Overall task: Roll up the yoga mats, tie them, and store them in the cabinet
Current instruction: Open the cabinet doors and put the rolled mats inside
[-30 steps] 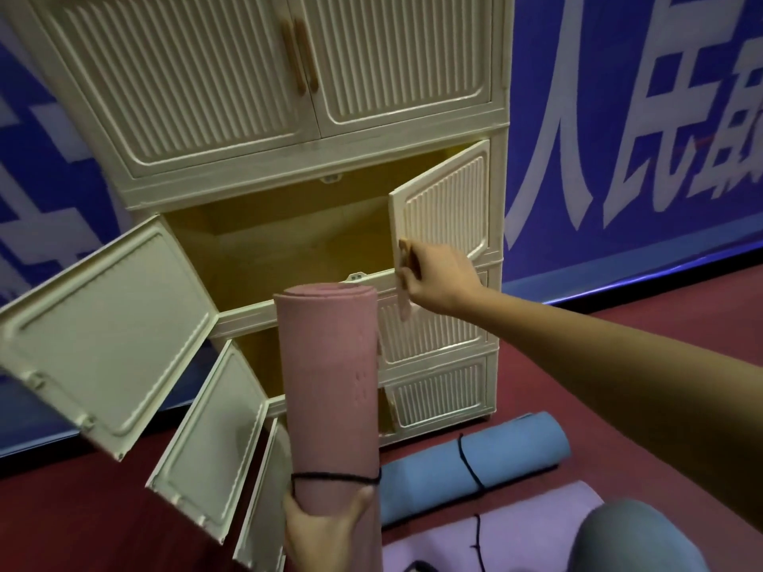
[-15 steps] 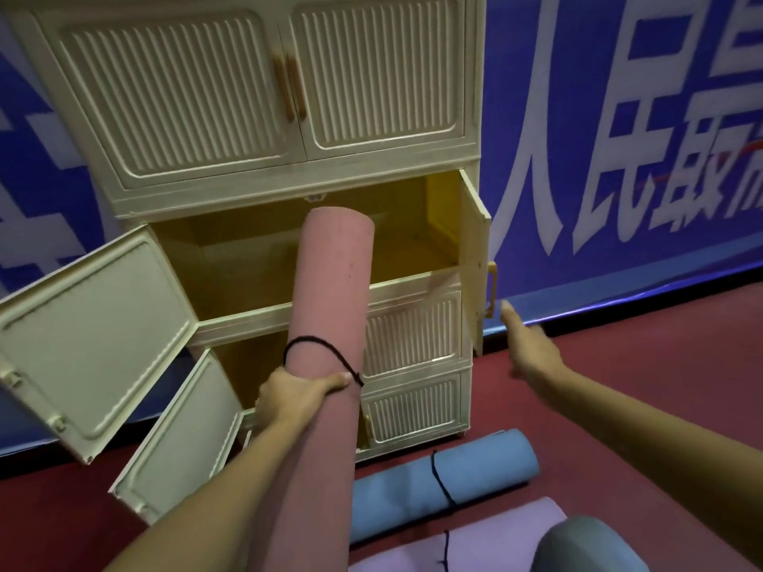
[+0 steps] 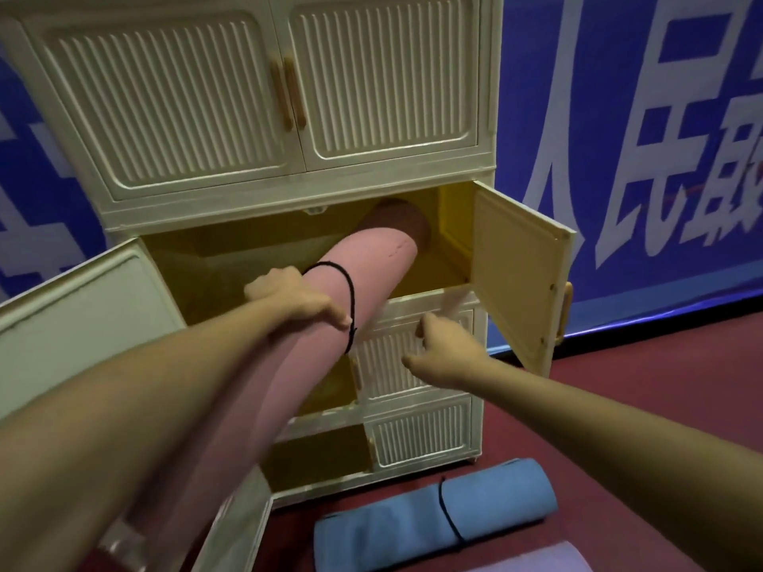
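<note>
The pink mat (image 3: 330,336) has tipped forward since a moment ago, its far end now inside the cabinet's (image 3: 264,117) open second compartment, and the right hand (image 3: 444,353) has left the door (image 3: 516,274). The left hand (image 3: 295,299) grips the mat beside its black tie (image 3: 351,299). The right hand hovers near, fingers loosely curled, holding nothing. A tied blue mat (image 3: 433,518) lies on the floor (image 3: 660,406).
</note>
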The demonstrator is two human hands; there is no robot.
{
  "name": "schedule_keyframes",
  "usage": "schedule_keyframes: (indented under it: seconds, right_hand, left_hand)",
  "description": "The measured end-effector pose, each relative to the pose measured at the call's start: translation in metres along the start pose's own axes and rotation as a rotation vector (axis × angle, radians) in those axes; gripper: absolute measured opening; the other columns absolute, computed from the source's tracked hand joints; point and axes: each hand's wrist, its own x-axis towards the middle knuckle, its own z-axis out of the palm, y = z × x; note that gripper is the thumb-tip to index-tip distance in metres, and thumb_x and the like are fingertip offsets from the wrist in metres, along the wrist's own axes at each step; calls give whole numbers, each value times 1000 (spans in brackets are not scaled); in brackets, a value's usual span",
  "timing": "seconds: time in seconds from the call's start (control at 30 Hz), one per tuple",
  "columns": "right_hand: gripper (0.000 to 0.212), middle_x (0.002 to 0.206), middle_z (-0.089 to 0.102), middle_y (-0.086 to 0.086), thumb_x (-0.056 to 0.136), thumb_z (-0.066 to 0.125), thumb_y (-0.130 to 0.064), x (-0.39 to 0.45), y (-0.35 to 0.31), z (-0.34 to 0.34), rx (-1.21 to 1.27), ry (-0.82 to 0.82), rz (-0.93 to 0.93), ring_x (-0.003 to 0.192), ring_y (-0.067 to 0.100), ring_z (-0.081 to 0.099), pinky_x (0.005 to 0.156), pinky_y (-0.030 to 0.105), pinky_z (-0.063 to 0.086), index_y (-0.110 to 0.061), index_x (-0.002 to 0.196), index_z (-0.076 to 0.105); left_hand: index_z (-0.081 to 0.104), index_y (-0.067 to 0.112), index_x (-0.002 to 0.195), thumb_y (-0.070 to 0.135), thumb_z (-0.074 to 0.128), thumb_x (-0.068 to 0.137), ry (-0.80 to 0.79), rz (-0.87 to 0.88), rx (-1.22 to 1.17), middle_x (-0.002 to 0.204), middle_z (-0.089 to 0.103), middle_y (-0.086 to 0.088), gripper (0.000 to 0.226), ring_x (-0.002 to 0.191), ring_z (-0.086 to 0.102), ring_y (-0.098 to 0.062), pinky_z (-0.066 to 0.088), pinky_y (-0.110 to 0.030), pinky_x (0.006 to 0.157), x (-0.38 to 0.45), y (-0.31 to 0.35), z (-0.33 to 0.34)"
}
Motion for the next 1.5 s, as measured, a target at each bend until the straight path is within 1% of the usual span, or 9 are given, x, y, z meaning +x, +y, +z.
schedule_keyframes:
  seconds: [0.3,0.4,0.5,0.77,1.0,1.1,1.27,1.4,1.5]
  right_hand:
    - [93,155,35,7,75,79,-13,110,-27,-24,-334,242,-238,147,30,27,115,47,32,-20,152,27]
    - [142,169,7,6,59,96,-31,159,-40,-27,-451,163,-322,156,30,0,126,49,11,-24,161,-3]
    - [164,167,11,7,42,100,-48,194,-51,-16,-539,7,-386,152,34,16,124,49,18,-26,160,-12]
    - [129,138,52,-1,38,86,-63,221,-51,-6,-617,174,-530,122,28,56,98,48,44,-31,147,25]
    - [119,110,64,3,38,88,-62,222,-39,-40,-647,242,-352,99,32,66,79,45,54,-28,140,36]
    - [117,112,64,3,42,86,-58,233,-34,-33,-649,268,-311,99,33,66,83,50,55,-27,141,34]
    - [128,141,47,3,39,88,-62,261,-26,2,-633,241,-289,132,32,46,108,61,35,-31,148,27]
    - [134,150,40,2,40,88,-64,273,-17,12,-600,140,-287,140,33,37,114,57,30,-35,153,20]
    - [131,149,45,3,47,91,-61,273,-19,4,-600,86,-296,133,33,47,100,45,48,-33,155,21]
  left_hand:
    - [69,21,102,85,82,20,-3,185,219,96,66,-2,105,83,64,-28,51,-30,68,67,23,-18]
    - [66,21,112,90,78,23,-45,265,249,101,67,-3,113,88,63,-28,52,-33,72,84,23,-21]
    - [56,22,132,98,70,28,-34,316,199,122,67,-4,129,103,63,-30,53,-37,81,95,14,-12]
    - [48,18,118,98,70,29,79,404,454,114,66,-3,122,99,67,-30,47,-36,71,80,-32,-3]
    - [47,24,105,88,79,36,128,488,350,96,57,3,100,83,55,-25,43,-36,70,115,4,-21]
    - [47,22,90,79,85,44,119,464,374,86,56,5,83,79,56,-23,44,-35,67,134,12,-7]
    - [61,16,62,68,86,62,-34,312,318,64,60,3,58,64,57,-16,39,-28,56,169,-2,24]
    - [63,14,77,69,83,65,-145,259,278,84,62,1,60,84,57,-23,45,-32,68,186,-7,45]
    - [67,13,115,74,81,63,-151,258,230,101,66,-4,81,89,55,-25,45,-33,71,189,-12,47]
